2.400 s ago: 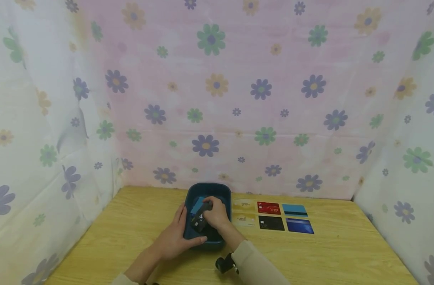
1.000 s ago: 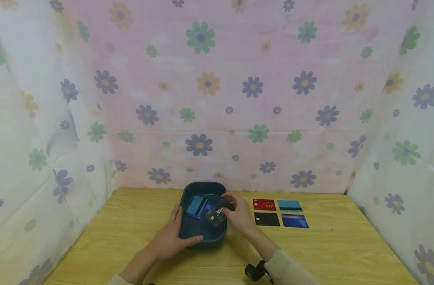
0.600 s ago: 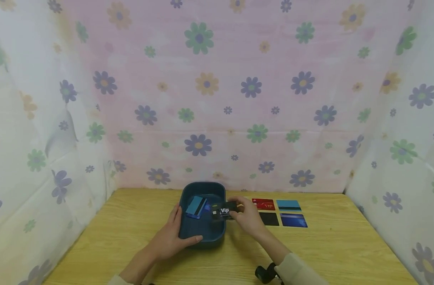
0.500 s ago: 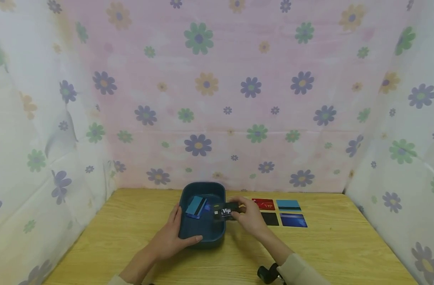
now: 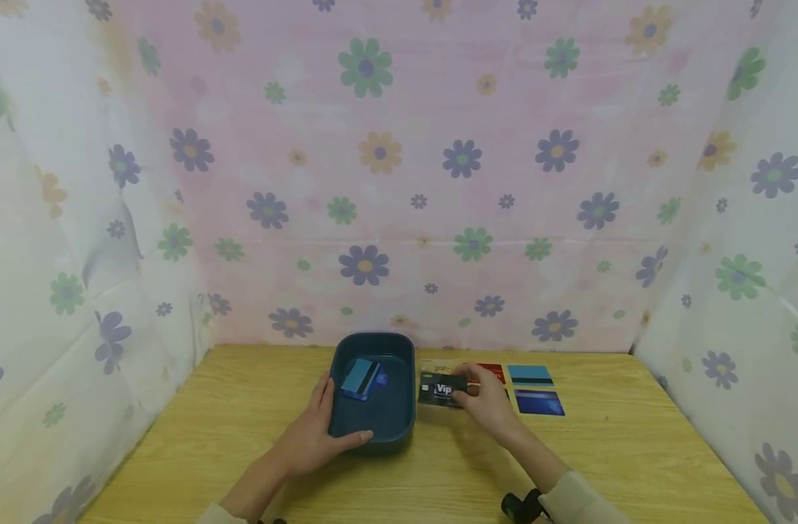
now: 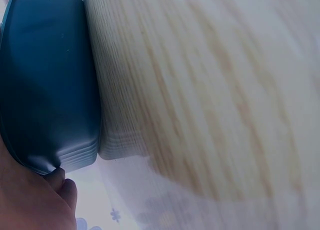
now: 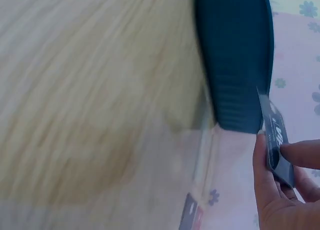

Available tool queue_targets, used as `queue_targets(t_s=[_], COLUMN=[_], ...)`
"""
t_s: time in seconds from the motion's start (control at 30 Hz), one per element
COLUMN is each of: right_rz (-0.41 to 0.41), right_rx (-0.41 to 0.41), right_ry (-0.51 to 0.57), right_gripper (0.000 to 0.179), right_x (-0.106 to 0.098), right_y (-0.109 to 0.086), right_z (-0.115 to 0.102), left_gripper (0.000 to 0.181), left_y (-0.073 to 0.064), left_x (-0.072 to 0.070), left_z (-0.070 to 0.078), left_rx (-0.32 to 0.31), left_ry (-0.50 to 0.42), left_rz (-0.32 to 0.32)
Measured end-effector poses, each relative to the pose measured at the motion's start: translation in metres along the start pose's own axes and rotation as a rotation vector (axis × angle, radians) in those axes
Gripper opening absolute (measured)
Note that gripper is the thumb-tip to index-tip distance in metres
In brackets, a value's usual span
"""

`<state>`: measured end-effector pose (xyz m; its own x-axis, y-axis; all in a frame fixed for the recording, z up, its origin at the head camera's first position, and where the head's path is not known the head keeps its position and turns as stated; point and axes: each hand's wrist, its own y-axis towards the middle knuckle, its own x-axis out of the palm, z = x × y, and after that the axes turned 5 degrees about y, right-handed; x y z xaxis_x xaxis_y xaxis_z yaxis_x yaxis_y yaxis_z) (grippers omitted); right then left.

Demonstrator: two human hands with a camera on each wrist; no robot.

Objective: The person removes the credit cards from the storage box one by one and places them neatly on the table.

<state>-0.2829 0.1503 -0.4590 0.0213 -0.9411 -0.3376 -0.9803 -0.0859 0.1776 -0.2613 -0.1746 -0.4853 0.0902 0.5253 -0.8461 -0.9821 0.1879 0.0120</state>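
My right hand (image 5: 493, 411) pinches a black VIP card (image 5: 438, 389) between thumb and fingers, just right of a dark teal plastic box (image 5: 372, 429). In the right wrist view the card (image 7: 275, 132) appears nearly edge-on, above the table. My left hand (image 5: 313, 444) holds the box by its left wall, thumb over the near rim. Inside the box lie a light blue card (image 5: 358, 375) with a dark stripe and darker blue card surface (image 5: 381, 380). In the left wrist view, fingertips bend against the outside of the box (image 6: 50, 80).
Right of the box, cards lie in two rows on the wooden table (image 5: 608, 451): a partly covered red card (image 5: 495, 372), a light blue card (image 5: 531, 375) and a dark blue card (image 5: 540, 402). My right hand largely hides a black card there. Flowered cloth (image 5: 399, 218) hangs behind.
My right hand has lifted the black VIP card out of the box and carried it rightward past the rim. The left hand still holds the box.
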Motion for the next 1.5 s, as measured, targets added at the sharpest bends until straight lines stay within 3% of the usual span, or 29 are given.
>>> queue_targets(t_s=[0.43, 1.17, 1.5], right_rz=[-0.091, -0.221, -0.234], right_rx=[0.064, -0.106, -0.124], right_ry=[-0.071, -0.378, -0.413], right_gripper=[0.027, 0.025, 0.025], right_x=[-0.001, 0.006, 0.009], right_y=[-0.014, -0.012, -0.011], right_z=[0.019, 0.022, 0.020], left_gripper=[0.133, 0.132, 0.132], left_y=[0.000, 0.000, 0.000], left_x=[-0.001, 0.000, 0.000], left_z=[0.001, 0.001, 0.000], left_rx=[0.000, 0.006, 0.000], left_ry=[0.005, 0.008, 0.011], left_rz=[-0.004, 0.005, 0.003])
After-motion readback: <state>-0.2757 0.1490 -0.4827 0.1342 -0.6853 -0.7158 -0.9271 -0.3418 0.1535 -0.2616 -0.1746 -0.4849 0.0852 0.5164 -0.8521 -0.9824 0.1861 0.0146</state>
